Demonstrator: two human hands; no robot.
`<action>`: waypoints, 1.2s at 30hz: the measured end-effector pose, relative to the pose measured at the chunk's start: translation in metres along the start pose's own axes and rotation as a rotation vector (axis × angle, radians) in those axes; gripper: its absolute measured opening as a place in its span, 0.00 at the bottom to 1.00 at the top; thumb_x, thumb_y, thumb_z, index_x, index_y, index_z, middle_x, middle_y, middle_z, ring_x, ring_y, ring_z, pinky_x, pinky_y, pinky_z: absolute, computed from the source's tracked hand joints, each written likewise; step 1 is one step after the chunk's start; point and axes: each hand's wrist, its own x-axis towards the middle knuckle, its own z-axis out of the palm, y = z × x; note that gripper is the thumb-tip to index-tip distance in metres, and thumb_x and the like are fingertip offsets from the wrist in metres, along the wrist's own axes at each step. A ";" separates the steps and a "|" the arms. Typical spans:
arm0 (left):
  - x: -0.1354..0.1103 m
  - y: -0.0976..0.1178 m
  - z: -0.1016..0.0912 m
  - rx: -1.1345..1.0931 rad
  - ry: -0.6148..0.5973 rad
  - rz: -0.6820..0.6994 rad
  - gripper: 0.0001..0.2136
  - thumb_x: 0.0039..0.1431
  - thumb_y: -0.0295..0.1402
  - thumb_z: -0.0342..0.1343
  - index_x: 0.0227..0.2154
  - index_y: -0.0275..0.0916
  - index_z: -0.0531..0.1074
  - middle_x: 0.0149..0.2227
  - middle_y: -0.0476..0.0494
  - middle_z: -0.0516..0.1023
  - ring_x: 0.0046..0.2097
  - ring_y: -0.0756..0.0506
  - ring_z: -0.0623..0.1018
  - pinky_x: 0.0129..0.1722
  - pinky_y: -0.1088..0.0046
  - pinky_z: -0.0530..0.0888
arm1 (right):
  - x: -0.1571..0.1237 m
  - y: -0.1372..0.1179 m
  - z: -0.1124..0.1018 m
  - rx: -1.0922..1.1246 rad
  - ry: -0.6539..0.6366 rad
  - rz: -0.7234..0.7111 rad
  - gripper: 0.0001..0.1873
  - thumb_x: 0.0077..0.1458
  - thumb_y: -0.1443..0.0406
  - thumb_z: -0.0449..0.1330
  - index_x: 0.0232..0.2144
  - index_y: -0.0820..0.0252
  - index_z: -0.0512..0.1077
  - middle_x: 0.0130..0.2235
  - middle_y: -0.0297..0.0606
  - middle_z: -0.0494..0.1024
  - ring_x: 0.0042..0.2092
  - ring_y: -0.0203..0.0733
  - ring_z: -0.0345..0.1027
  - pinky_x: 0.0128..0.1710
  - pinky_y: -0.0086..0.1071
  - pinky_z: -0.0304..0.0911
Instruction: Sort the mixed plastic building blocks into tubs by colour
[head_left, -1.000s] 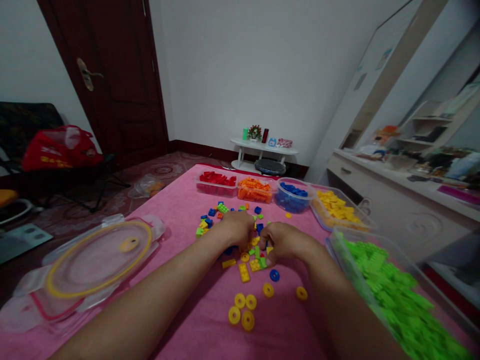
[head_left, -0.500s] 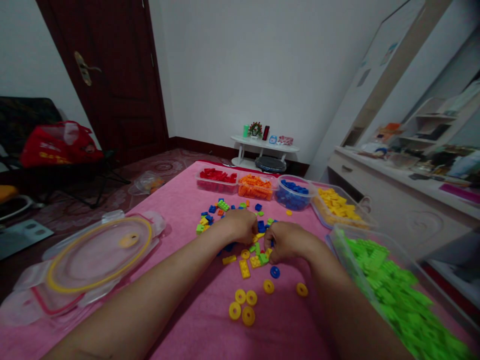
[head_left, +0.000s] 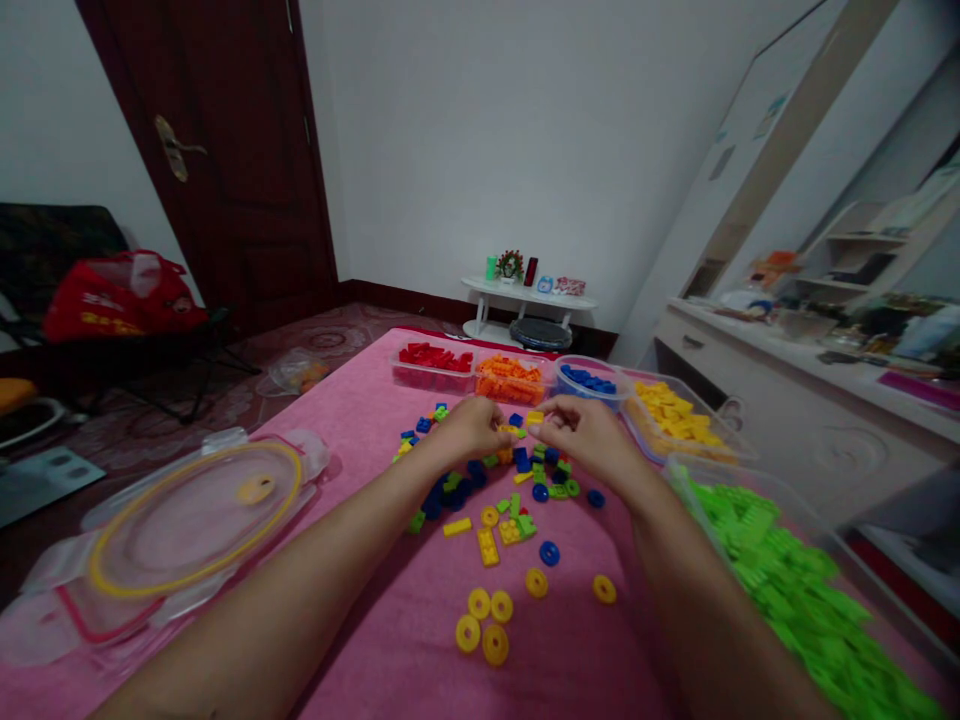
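My right hand [head_left: 583, 432] pinches a small yellow toy brick [head_left: 535, 418] above the scattered pile. Close on its left, my left hand [head_left: 474, 430] has its fingers closed on a yellow piece [head_left: 508, 429], whose shape is partly hidden. Below the hands lie mixed blue, green and yellow bricks, among them a blue brick [head_left: 521, 459] and a green brick [head_left: 514, 504]. Nearer to me are a yellow brick [head_left: 488, 547], a blue ring [head_left: 550, 553] and several yellow rings [head_left: 495, 645].
Along the far side stand tubs of red bricks [head_left: 435, 357], orange bricks [head_left: 510, 378] and blue bricks [head_left: 589, 379]. Tubs of yellow bricks [head_left: 679, 413] and green bricks [head_left: 795, 580] line the right. A clear lid [head_left: 195, 520] lies left on the pink cloth [head_left: 390, 640].
Both hands have risen from the pile and moved farther from me, now with yellow pieces at the fingertips. Bricks and rings that the right hand covered now show.
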 end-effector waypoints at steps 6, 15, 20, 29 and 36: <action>0.009 0.003 0.007 -1.166 -0.205 -0.273 0.07 0.51 0.33 0.56 0.30 0.33 0.69 0.23 0.48 0.71 0.22 0.54 0.70 0.24 0.81 0.69 | -0.001 -0.019 0.004 0.135 0.217 -0.109 0.14 0.46 0.59 0.62 0.34 0.63 0.74 0.27 0.35 0.72 0.27 0.35 0.61 0.26 0.28 0.57; 0.010 -0.003 0.012 -1.660 -0.435 -0.356 0.14 0.55 0.34 0.44 0.37 0.28 0.68 0.27 0.36 0.75 0.28 0.46 0.77 0.25 0.75 0.75 | -0.001 -0.019 0.016 0.216 0.309 -0.084 0.13 0.45 0.61 0.63 0.34 0.61 0.74 0.34 0.40 0.76 0.27 0.35 0.65 0.27 0.30 0.62; 0.009 0.001 0.008 -1.615 -0.378 -0.467 0.17 0.59 0.37 0.41 0.37 0.27 0.68 0.24 0.35 0.73 0.26 0.45 0.77 0.19 0.77 0.73 | 0.000 -0.018 0.010 0.233 0.362 -0.062 0.12 0.48 0.59 0.61 0.30 0.63 0.75 0.28 0.39 0.76 0.25 0.36 0.66 0.26 0.31 0.62; 0.019 -0.008 -0.011 -1.660 0.069 -0.441 0.06 0.57 0.24 0.46 0.29 0.30 0.68 0.21 0.43 0.72 0.22 0.52 0.74 0.19 0.83 0.72 | -0.018 -0.032 0.015 -0.203 -0.441 -0.085 0.12 0.37 0.68 0.64 0.30 0.57 0.77 0.25 0.31 0.75 0.26 0.33 0.66 0.24 0.25 0.55; 0.023 -0.011 -0.019 -1.696 0.266 -0.466 0.05 0.54 0.19 0.49 0.29 0.31 0.68 0.24 0.45 0.71 0.24 0.53 0.74 0.24 0.81 0.75 | -0.033 -0.059 0.036 -0.728 -0.603 -0.027 0.15 0.32 0.65 0.69 0.30 0.57 0.77 0.33 0.38 0.78 0.36 0.44 0.70 0.29 0.29 0.55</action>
